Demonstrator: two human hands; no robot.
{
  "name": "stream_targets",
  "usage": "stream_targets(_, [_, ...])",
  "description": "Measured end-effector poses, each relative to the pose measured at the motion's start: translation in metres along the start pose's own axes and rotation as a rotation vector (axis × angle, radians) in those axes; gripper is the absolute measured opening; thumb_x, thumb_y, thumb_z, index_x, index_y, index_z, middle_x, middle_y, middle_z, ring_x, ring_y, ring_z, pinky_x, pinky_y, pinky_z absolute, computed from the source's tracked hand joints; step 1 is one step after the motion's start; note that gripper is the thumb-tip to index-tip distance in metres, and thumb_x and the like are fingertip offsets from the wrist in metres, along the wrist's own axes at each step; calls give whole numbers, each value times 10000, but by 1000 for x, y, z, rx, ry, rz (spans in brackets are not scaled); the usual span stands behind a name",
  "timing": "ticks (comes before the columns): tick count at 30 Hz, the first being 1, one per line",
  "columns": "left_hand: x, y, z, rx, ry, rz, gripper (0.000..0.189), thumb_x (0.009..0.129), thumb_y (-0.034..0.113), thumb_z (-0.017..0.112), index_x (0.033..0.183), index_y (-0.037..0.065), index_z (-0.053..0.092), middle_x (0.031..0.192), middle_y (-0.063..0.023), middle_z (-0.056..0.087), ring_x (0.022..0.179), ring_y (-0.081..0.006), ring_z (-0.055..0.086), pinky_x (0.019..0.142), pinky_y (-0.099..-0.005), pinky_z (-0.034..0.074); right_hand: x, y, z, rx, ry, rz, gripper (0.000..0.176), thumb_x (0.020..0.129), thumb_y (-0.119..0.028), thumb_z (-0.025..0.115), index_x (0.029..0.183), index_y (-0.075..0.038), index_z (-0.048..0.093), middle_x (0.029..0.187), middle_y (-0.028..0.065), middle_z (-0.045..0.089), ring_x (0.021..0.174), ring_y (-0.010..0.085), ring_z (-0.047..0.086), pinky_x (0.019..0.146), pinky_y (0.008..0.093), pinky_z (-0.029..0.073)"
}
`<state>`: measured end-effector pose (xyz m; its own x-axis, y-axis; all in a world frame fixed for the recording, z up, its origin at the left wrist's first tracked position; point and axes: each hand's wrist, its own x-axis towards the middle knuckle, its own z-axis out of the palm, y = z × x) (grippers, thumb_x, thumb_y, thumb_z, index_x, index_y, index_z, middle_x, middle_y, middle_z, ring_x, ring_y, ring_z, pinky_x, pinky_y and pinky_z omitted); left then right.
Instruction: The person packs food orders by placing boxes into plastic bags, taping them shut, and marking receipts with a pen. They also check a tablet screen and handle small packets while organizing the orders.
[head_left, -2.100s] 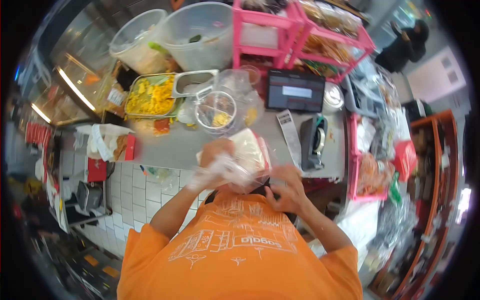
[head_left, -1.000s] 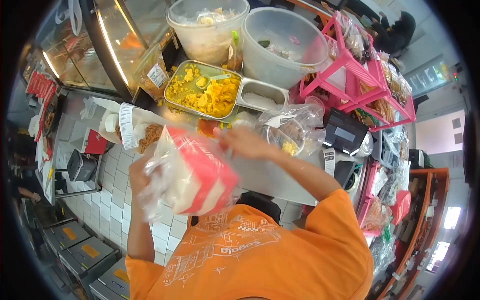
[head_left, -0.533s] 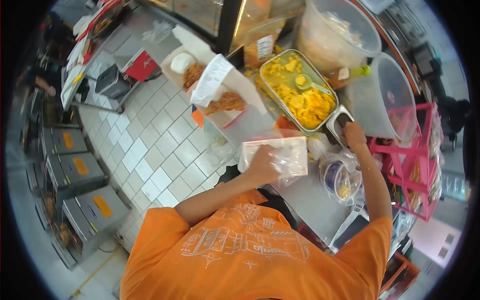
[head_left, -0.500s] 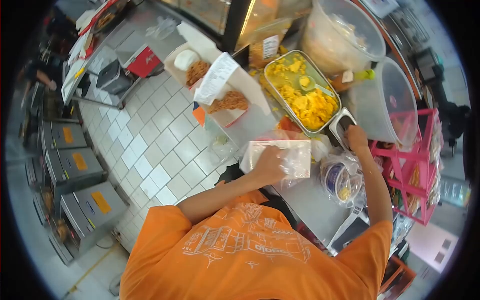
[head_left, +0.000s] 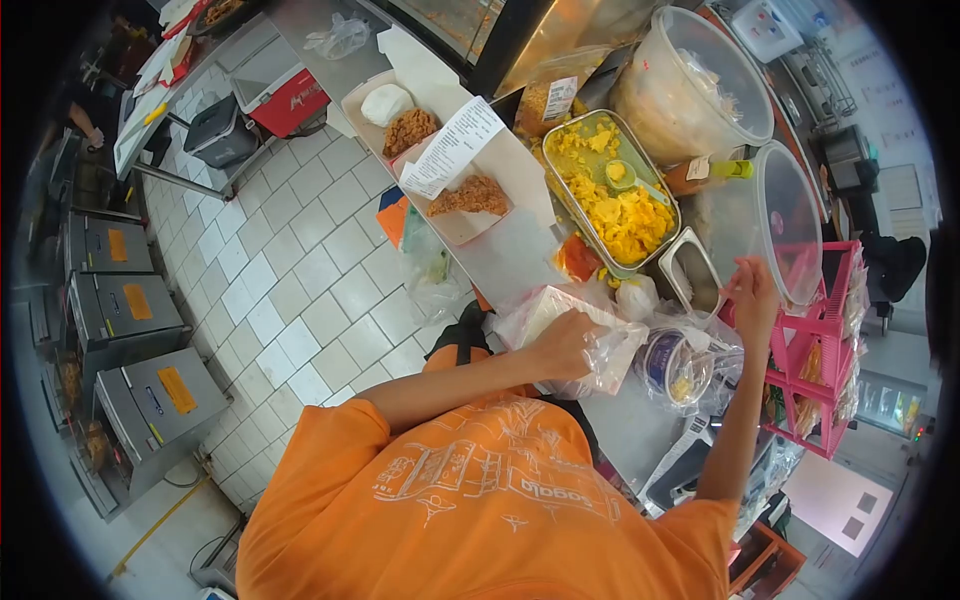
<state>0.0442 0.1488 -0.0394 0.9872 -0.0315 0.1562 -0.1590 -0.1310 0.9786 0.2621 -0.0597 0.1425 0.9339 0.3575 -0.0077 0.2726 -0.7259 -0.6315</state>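
My left hand (head_left: 565, 348) is closed on the gathered side of a clear plastic bag (head_left: 612, 350), just over the counter's near edge. Inside the bag is a white box (head_left: 553, 305), now lying at a slant. My right hand (head_left: 750, 292) is raised beside a small metal container (head_left: 690, 268). Its fingers are bent with their tips close together, and whatever they may pinch is too small to make out. Between my hands stands a round blue-and-white tub (head_left: 672, 365) wrapped in clear plastic.
A metal tray (head_left: 618, 190) of yellow food holds a green scoop (head_left: 622, 177). An open carton (head_left: 520, 185) contains fried chicken (head_left: 470, 197), with a receipt (head_left: 455, 148) across it. Large clear buckets (head_left: 690, 85) and a pink rack (head_left: 815, 350) stand rightward. Tiled floor (head_left: 320, 240) lies left.
My right hand has come up out of the small metal container and moved right. My left hand has shifted from the box's top to the bag's side, and the box has turned.
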Motion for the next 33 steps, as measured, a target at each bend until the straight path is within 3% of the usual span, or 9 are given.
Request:
stream_targets(8, [27,43,-1,47,-129,272,367,817,261,714,1125,67,678,888,-174,705,799,-404,658,719,-484,517,-161,-25,103,690,40,364,282,1036,-247,606,1169,-3,660,1027,52,675,861,117,629,728,295,588])
stream_targets(11, [18,24,5,18,-138,262,314,876,264,678,1130,80,684,993,-157,717,855,-349,686,760,-462,534,-185,-8,127,983,411,520,312,1005,-271,665,1185,-17,663,1088,53,681,929,121,639,743,283,551])
stream_targets(15, [12,21,1,725,-21,597,354,908,260,689,1214,82,677,1206,-100,709,1060,-229,698,883,-363,557,-201,-16,138,737,354,475,253,960,-219,715,1101,-9,699,970,62,709,837,130,668,741,275,554])
stream_targets(17, [15,16,0,277,-121,533,415,827,237,792,1191,68,684,1160,-104,712,1025,-219,702,868,-345,560,-200,-30,142,643,289,489,202,927,-164,731,1032,8,715,891,70,721,787,134,686,726,272,562])
stream_targets(19, [5,-22,4,-267,-219,3,487,761,232,860,1179,52,686,1125,-115,710,984,-208,703,847,-352,564,-198,-38,146,668,312,473,169,904,-127,734,982,23,726,865,68,724,758,132,693,703,269,566])
stream_targets(24, [20,-1,-11,182,-287,437,319,850,222,776,1079,23,676,987,-117,711,895,-273,704,781,-382,553,-207,-26,140,846,417,482,150,883,-107,752,952,25,729,859,61,726,737,132,701,682,271,570])
stream_targets(26, [21,-7,-15,704,-260,850,215,883,183,703,998,8,655,881,-123,677,810,-303,675,710,-387,520,-218,-20,123,784,420,504,148,877,-101,756,950,23,723,862,71,734,735,132,706,681,270,571])
stream_targets(32, [29,39,-9,374,-394,172,189,875,128,636,1007,-7,646,815,-142,632,752,-324,637,685,-388,491,-231,-1,120,113,490,58,66,844,-46,707,889,-1,688,856,147,710,779,315,687,722,369,539])
stream_targets(33, [29,20,-16,501,-417,444,193,863,121,643,1000,-15,643,871,-136,632,774,-316,614,707,-365,483,-230,0,123,151,469,76,55,842,-45,696,880,-7,686,858,148,698,807,350,665,741,393,529])
